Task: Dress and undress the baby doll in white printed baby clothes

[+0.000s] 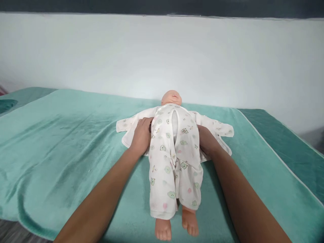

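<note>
A baby doll (171,98) lies on its back on a teal blanket (63,135), head toward the wall and bare feet toward me. It wears white printed trousers (174,168), and an open white printed top (217,128) is spread flat beneath it. My left hand (141,136) presses against the doll's side at the waist, fingers curled onto the trousers' edge. My right hand (206,138) lies against the other side of the doll, its fingers hidden behind the trousers.
The blanket covers a bed or table that runs up to a white wall (162,57). A darker teal cover (286,141) shows at the right beyond the blanket's white-piped edge. Grey floor (15,233) shows at the bottom left.
</note>
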Available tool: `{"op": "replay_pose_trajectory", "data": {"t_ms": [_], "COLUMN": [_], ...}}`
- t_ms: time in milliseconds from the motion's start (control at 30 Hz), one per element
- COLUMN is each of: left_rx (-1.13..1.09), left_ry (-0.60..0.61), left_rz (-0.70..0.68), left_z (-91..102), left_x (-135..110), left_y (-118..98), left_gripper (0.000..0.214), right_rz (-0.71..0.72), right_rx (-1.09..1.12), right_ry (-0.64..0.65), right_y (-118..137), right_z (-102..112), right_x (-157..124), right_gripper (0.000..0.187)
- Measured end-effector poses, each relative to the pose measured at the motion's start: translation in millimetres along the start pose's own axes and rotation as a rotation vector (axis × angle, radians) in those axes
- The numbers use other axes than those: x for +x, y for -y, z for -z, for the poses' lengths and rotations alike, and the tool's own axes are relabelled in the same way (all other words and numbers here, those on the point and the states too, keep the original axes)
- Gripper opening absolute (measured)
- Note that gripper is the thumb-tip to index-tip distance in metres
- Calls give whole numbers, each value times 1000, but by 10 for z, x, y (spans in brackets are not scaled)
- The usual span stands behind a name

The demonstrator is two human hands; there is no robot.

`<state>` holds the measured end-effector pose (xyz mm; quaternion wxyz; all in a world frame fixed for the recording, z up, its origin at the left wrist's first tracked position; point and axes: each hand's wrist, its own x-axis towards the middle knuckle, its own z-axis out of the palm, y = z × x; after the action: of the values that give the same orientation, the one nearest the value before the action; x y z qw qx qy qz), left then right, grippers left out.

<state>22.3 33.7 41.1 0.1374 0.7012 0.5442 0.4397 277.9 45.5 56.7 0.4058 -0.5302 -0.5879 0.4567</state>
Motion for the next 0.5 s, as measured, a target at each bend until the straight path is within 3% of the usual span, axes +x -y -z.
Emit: {"op": "replay_pose_trajectory", "data": {"t_ms": [133,300,500], "left_rx": [-371,-630,-923], "left_ry": [34,55,244], "left_rz": [264,590,681], "left_z": [-21,-27,-11], "left_x": [-32,-53,-74], "left_y": [-136,-262,-293], "left_gripper": [29,28,31], "right_rz": [-164,-221,-180], "right_rx": [251,358,420], "right_ry": [57,146,247], "right_y": [39,77,24], "right_z": [-29,-30,-9], "right_x": [-47,-70,-67], "right_gripper": [12,19,35]}}
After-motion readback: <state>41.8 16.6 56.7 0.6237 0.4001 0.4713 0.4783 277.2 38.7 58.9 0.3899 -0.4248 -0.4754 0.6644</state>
